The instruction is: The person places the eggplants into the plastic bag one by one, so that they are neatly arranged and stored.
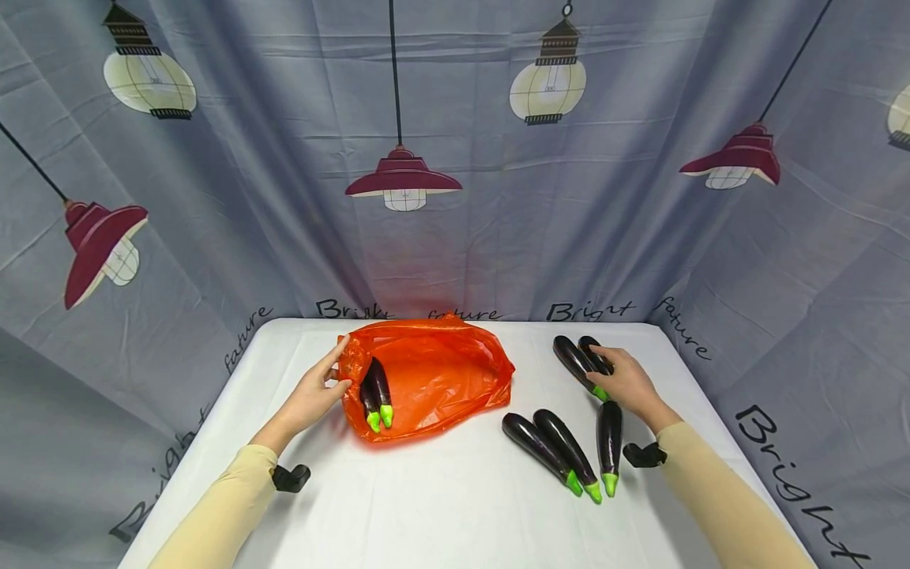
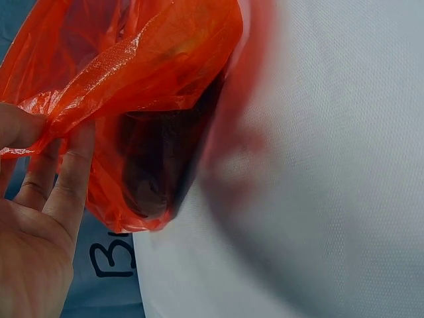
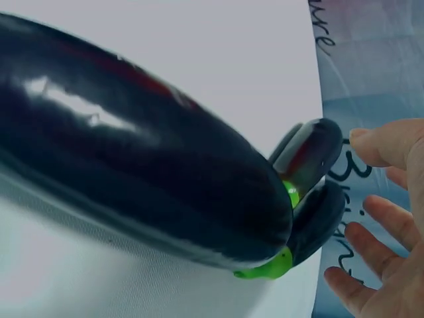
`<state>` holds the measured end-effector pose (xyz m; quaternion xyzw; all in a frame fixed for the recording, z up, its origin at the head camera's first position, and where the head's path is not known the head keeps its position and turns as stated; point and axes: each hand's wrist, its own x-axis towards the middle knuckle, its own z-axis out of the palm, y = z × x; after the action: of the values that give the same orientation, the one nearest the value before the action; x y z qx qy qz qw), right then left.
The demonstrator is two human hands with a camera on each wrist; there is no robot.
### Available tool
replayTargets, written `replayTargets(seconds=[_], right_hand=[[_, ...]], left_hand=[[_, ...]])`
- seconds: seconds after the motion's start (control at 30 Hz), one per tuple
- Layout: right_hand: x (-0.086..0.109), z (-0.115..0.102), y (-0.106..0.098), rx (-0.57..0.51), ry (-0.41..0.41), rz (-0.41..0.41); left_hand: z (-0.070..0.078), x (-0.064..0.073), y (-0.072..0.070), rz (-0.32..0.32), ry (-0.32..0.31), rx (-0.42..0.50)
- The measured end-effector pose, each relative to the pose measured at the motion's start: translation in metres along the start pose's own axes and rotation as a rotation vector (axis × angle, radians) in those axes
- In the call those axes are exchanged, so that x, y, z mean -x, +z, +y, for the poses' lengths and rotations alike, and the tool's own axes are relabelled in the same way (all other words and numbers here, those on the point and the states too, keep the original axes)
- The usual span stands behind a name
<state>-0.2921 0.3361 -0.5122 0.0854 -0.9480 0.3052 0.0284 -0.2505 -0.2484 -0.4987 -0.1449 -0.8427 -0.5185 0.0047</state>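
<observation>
White table (image 1: 426, 514) before a grey-blue curtain (image 1: 604, 237)
Creased, the curtain hangs behind and on both sides, patterned with maroon lamps (image 1: 403, 170) and cream lanterns (image 1: 548, 88) (one cut off at the right edge); black "Bright" lettering (image 1: 592, 311) runs along the table's far edge.

Bright, diffuse light leaves glare on the eggplants (image 3: 146, 152) and soft shadows on the white table (image 1: 426, 506).

We see white table (image 1: 426, 506) below the right hand (image 1: 626, 383); beyond it, grey-blue curtain (image 1: 611, 237) with printed lamps (image 1: 403, 175).
</observation>
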Motion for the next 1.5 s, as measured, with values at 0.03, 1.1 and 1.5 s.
replayTargets(seconds=[0.03, 1.1, 1.5], right_hand=[[0.000, 0.001, 0.000, 0.005, 0.002, 0.003], [-0.013, 0.020, 0.000, 0.010, 0.126, -0.006], [-0.019, 0.031, -0.004, 0.020, 0.166, -0.031]], left_hand=[[0.000, 0.000, 0.000, 0.000, -0.001, 0.000], [-0.001, -0.001, 0.000, -0.003, 0.005, -0.007], [-0.001, -0.002, 0.001, -0.003, -0.010, -0.006]])
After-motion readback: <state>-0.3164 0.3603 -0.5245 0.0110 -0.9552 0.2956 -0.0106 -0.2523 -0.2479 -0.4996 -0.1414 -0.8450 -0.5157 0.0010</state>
